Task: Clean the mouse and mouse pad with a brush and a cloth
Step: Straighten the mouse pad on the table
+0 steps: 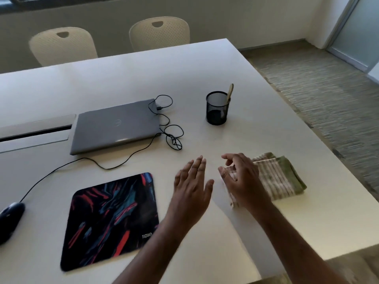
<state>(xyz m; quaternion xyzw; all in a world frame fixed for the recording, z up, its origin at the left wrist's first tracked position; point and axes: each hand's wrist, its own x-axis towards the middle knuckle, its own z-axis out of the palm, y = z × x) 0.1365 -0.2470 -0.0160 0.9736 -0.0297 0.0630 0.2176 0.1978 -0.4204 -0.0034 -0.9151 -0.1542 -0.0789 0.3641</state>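
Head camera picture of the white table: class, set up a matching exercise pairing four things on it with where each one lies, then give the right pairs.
Things:
1. black wired computer mouse
2. grey closed laptop
3. black mesh pen cup
4. green and cream striped folded cloth

Places:
A. under the right hand, by the table's right edge
B. far left, off the patterned mouse pad
C. behind the mouse pad, with a coiled black cable beside it
D. far side, holding a wooden-handled tool

Pairs: 1-B, 2-C, 3-D, 4-A
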